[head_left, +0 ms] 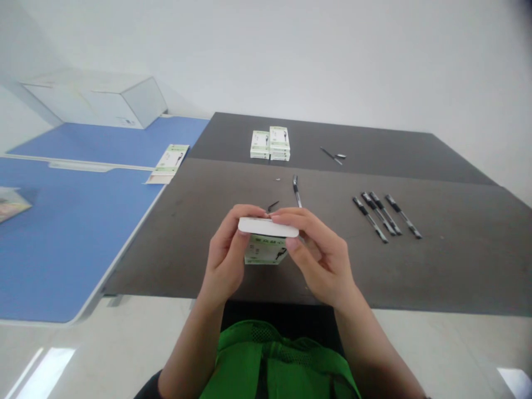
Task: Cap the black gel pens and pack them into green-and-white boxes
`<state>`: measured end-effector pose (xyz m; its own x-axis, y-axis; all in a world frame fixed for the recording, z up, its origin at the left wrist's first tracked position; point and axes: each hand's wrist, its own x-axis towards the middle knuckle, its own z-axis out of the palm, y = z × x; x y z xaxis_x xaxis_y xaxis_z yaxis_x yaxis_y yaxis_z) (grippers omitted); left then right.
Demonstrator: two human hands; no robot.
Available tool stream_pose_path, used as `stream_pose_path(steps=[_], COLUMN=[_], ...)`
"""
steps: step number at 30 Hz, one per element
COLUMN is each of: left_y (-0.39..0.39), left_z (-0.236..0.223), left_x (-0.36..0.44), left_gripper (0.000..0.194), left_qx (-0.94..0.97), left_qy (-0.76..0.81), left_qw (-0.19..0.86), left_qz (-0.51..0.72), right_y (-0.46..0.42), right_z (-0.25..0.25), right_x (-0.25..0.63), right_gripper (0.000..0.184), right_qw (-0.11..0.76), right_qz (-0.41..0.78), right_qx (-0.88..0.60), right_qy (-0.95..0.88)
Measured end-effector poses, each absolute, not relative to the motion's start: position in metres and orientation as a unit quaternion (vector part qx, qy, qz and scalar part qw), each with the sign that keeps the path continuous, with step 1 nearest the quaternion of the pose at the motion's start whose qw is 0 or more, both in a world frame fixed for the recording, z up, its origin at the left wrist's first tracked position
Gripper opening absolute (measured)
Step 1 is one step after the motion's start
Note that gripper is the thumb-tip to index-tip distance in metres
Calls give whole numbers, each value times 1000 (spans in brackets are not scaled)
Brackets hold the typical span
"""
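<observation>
My left hand (226, 257) and my right hand (322, 257) hold a white and green pen box (264, 255) between them, above the near part of the dark table. The box has printed characters and a black picture on its front. Its white end flap (268, 226) faces me, with my thumbs at its near corners and my fingers along its far edge. Whether anything is inside cannot be seen. Just beyond my fingers a pen (296, 185) lies partly hidden, with a small black piece (273, 206) to its left.
Several black and clear pens (376, 216) lie on the right. Stacked pen boxes (270, 144) stand at the back, left of pen parts (332, 155). On the blue table (83, 233) are a flattened carton (169, 163) and a large white box (100, 102).
</observation>
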<state>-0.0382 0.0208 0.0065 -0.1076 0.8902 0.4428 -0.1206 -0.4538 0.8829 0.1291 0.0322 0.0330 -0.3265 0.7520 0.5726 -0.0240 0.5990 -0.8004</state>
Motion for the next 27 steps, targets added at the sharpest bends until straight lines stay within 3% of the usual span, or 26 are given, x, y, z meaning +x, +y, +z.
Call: stream_pose_path(steps=[4,8,14,27], left_y=[16,14,13,13], left_z=[6,6,7,12], left_x=[-36,-30,-32,-28], left_gripper=[29,47,25,39], left_qx=[525,505,525,521], left_qy=[336,309,382,390], left_qw=[419,467,420,449], left_qz=[660,657,634,612], right_y=[29,26,25,21], right_z=[35,34,38,40], right_x=[128,126,128,140], right_gripper=[27,27,31,31], right_qw=[545,554,547,517], right_qz=[324,299,275,280], right_qx=[-269,-300,-278,-313], right_qy=[-725,-717,-740,-746])
